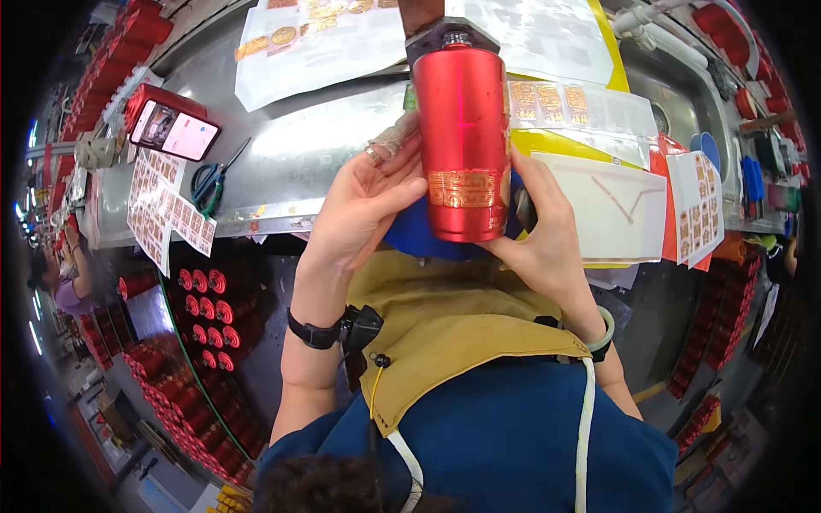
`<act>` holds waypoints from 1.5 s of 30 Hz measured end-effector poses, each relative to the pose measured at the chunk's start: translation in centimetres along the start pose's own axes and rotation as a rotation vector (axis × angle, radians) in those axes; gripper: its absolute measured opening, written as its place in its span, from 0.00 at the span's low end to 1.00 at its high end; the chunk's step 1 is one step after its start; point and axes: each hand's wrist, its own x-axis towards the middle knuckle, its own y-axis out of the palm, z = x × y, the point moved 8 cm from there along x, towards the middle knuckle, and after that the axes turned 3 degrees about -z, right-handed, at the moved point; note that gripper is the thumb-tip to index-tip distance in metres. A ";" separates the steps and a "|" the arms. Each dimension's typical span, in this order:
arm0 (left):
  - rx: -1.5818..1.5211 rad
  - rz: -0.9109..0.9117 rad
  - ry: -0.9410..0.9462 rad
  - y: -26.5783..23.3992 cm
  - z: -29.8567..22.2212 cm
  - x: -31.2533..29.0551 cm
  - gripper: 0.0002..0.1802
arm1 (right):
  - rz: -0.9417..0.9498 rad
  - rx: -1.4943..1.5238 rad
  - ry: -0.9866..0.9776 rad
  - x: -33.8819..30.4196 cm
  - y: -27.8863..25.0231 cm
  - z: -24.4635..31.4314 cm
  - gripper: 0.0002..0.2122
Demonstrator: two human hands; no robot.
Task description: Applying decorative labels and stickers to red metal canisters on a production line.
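Note:
A tall red metal bottle (462, 128) with a gold patterned decal on its lower part stands upright in front of me, above the edge of a steel workbench (299, 154). My left hand (363, 205) presses against the bottle's left side, fingers spread, with a ring and a bandaged fingertip. My right hand (543, 231) cups the bottle's lower right side and base. A blue pad (419, 235) lies under the bottle. I wear a tan apron (453, 325) over blue clothing.
Sheets of gold decals (167, 209) hang off the bench at the left, more lie at the right (701, 209) and the back. Scissors (214, 179) and a phone on a red box (175, 128) sit left. Several red bottles (205, 316) are stacked below left.

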 end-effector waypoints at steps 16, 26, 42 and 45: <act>0.003 -0.076 0.031 -0.3 0.0 -0.3 0.47 | -0.021 -0.011 0.008 0.2 -0.3 0.7 0.40; 0.271 -0.253 0.165 -0.1 -0.6 -2.6 0.25 | -0.040 -0.166 0.015 0.1 -1.5 1.4 0.46; 0.130 -0.020 0.181 4.4 -2.3 -2.9 0.28 | 0.060 0.600 0.512 0.5 0.1 -1.7 0.33; 0.077 -0.076 0.172 3.7 -2.0 -3.1 0.27 | 0.060 0.559 0.517 0.5 0.1 -1.8 0.32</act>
